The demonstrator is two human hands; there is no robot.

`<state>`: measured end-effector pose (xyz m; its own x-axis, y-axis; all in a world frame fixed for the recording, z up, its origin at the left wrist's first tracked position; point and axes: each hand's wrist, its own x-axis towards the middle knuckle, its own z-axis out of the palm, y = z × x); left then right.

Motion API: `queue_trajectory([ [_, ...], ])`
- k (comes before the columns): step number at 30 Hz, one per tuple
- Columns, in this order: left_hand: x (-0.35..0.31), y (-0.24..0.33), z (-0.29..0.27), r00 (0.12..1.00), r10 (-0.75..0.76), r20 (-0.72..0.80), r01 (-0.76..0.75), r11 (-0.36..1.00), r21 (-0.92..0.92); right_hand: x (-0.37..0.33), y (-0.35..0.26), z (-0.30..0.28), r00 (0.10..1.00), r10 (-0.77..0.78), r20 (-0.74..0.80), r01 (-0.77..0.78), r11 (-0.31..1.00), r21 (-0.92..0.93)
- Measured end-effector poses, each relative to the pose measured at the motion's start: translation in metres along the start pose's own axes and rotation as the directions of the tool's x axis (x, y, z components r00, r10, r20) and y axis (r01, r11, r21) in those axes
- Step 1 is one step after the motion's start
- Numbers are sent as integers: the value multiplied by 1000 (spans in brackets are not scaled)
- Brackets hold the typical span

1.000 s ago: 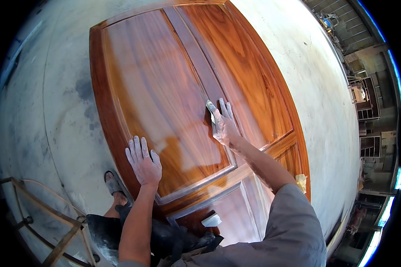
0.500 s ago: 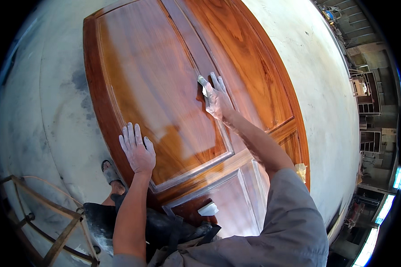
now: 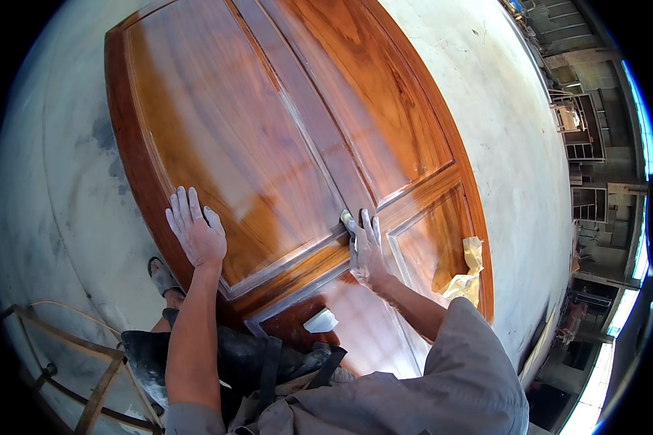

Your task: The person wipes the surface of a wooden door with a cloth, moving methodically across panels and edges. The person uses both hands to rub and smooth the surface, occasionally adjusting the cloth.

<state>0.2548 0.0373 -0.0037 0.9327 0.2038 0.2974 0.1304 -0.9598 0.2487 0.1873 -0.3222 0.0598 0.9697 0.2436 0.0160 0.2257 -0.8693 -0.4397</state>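
Observation:
A large varnished wooden door (image 3: pixel 239 210) with recessed panels lies flat in front of me, its middle hazed with pale dust. My left hand (image 3: pixel 198 232), whitened with dust, rests flat and open on the near left panel, fingers spread. My right hand (image 3: pixel 366 250) is at the lower end of the door's middle strip, beside the crosspiece. Its fingers point away from me and press down on the wood. Something small and pale seems pinched under its index finger, but the fingers mostly hide it. A folded white piece of paper (image 3: pixel 321 320) lies on the lower left panel.
Crumpled yellowish paper (image 3: pixel 470 272) sits at the door's right edge. A frame of thin bars (image 3: pixel 98 377) stands at lower left, near my sandaled foot (image 3: pixel 163 279). Pale concrete floor (image 3: pixel 515 167) surrounds the door. Shelves and racks (image 3: pixel 584 130) line the far right.
My right hand has drawn back toward me along the middle strip, from beside the large left panel to the crosspiece. The view has shifted slightly; my left hand stays flat on the door.

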Motion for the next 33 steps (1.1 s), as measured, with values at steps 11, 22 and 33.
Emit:
queue_trajectory([
  [11,-2,4,0,1000,-18,5,18,999,-29,24,-3,-3,998,-55,13,55,998,-7],
  [22,-1,4,-3,1000,-16,22,17,1000,-19,81,1,0,983,-183,-29,185,978,98],
  [33,1,4,-3,999,-20,47,22,999,-37,175,17,16,955,-277,-105,295,920,259],
])
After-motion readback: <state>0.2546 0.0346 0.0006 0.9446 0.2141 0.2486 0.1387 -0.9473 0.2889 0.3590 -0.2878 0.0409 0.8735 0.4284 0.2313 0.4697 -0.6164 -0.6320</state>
